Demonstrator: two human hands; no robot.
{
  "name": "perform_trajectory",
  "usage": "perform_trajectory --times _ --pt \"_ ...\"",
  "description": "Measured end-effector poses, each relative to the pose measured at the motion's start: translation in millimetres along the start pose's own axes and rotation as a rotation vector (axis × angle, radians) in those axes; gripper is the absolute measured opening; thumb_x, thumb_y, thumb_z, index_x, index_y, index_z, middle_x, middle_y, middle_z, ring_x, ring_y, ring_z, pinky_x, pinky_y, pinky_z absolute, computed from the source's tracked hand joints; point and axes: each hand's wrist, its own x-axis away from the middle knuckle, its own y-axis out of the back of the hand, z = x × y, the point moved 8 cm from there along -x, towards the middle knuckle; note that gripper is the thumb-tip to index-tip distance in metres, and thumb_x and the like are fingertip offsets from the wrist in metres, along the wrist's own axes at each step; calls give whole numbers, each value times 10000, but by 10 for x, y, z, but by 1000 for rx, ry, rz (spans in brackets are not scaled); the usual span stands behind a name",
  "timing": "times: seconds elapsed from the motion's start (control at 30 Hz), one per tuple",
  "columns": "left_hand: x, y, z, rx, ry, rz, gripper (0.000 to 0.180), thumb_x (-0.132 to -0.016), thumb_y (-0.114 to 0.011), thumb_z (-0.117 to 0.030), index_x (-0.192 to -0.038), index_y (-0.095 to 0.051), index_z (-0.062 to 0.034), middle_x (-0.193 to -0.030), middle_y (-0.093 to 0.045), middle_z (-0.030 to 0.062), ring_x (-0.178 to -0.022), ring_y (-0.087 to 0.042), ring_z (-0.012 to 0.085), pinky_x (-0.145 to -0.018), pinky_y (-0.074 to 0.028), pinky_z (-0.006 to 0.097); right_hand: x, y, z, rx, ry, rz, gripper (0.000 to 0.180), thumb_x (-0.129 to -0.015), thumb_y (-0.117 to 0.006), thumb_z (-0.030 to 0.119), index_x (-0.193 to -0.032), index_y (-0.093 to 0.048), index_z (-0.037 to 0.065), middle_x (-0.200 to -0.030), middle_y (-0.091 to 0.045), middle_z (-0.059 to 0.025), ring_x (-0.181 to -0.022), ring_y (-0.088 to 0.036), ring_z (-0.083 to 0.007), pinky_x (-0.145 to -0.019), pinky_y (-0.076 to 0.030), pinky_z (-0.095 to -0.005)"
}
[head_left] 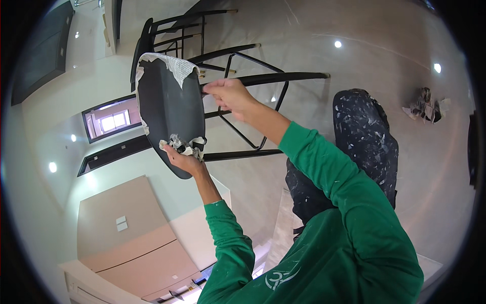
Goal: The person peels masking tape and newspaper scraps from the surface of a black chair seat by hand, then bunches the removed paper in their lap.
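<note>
A black stool lies tilted in front of me, with its dark seat (167,104) facing left and its black legs (283,77) reaching to the right. Torn printed paper (174,66) clings to the seat's upper edge and runs down its left edge. Near the seat's lower end, my left hand (185,159) is closed around crumpled paper scraps (178,144). My right hand (230,96) has its fingers pinched together at the seat's right edge, by a leg. Whether anything small is between those fingers is hidden.
Another dark stool (179,38) stands just beyond. A crumpled heap of paper (428,106) lies on the glossy grey floor (364,66) at the right. My paint-spattered trouser leg (364,137) is close to the stool legs. Beige panels (129,223) cover the wall at lower left.
</note>
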Motion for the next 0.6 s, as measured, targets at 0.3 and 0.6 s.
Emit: perform_trajectory --times 0.3,0.6 --pt "54 -51 -60 -30 2 -21 597 -1109 -455 -422 -1404 -527 92 -1252 -633 124 -1090 -632 209 -944 -524 345 -860 206 775 786 518 -335 147 -860 -675 184 -877 -750 59 -841 -747 -137 -788 -733 -284 -747 -568 -418" --pt "74 164 -4 -127 -151 -63 392 -1105 -515 -313 -925 -617 20 -788 -574 2 -713 -513 88 -643 -424 277 -1258 -384 1696 456 236 -160 352 -1013 -417 257 -1115 -575 -40 -975 -687 -190 -954 -713 -326 -781 -610 -502"
